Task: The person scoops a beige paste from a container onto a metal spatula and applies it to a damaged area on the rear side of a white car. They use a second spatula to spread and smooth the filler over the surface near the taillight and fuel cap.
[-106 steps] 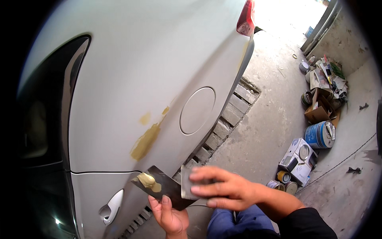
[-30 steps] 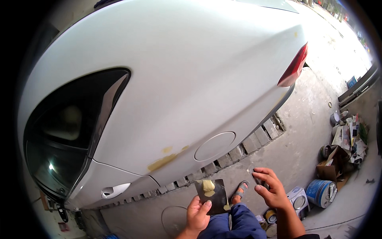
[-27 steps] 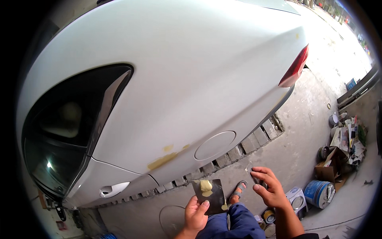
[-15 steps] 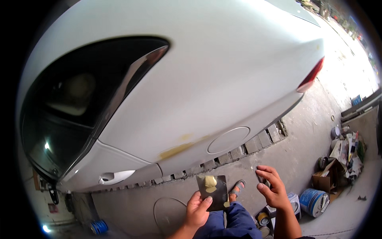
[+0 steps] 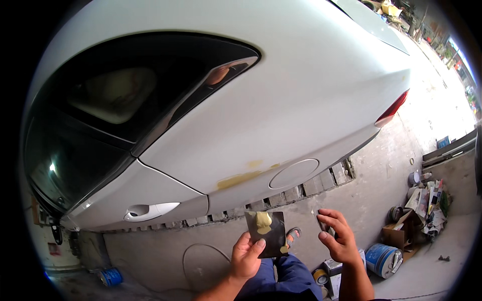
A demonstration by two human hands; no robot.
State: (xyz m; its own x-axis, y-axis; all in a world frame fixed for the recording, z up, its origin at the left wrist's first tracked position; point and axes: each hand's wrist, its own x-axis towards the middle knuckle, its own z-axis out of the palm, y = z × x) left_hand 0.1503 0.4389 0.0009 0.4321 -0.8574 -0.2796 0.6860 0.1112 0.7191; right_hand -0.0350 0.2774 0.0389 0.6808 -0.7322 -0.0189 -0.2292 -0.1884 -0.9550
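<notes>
My left hand (image 5: pixel 247 256) grips a dark flat plate (image 5: pixel 273 243) by its near left side, thumb on top. A lump of yellowish putty (image 5: pixel 262 222) lies on the plate's far part, with a small dab at its near right corner. My right hand (image 5: pixel 342 240) pinches a thin dark scraper (image 5: pixel 322 223), seen nearly edge-on, a short way right of the plate. Beyond both hands stands a white car (image 5: pixel 281 110). Smears of yellowish putty (image 5: pixel 238 179) mark its side panel, left of the round fuel flap (image 5: pixel 294 173). Neither hand touches the car.
Paving bricks (image 5: pixel 316 184) border the floor along the car. To the right are a blue-and-white bucket (image 5: pixel 384 260), a cardboard box (image 5: pixel 399 231) with litter, and small cans (image 5: pixel 320 277). A hose (image 5: pixel 184 261) curls on the floor at left, near a blue can (image 5: pixel 110 276).
The view has shifted, so the car's window and door sit farther right. Both hands keep their holds; the plate and scraper show slightly farther left and higher.
</notes>
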